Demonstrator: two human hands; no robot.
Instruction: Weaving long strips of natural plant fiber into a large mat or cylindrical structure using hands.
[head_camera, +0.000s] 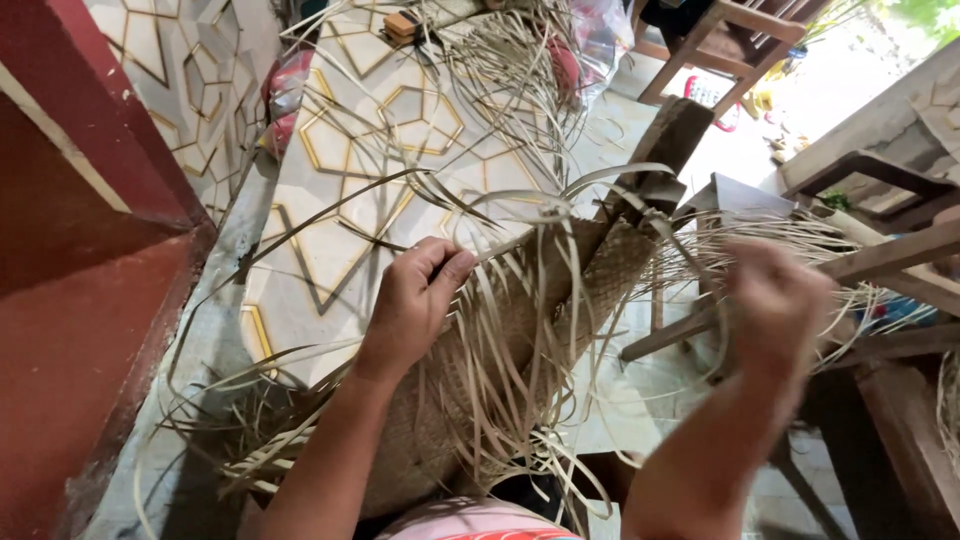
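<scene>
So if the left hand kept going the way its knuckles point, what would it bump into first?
Probably the loose pale strips right beside the left hand, sticking out of the woven mat. Depth is hard to judge from above.

You see a woven mat (520, 330) in pale tan with a fine crisscross weave, its loose strips (470, 60) straw-coloured. The tiled surface (380, 150) is off-white with gold hexagon outlines. The wall (90, 260) is dark red, the chair (730, 40) brown.
</scene>
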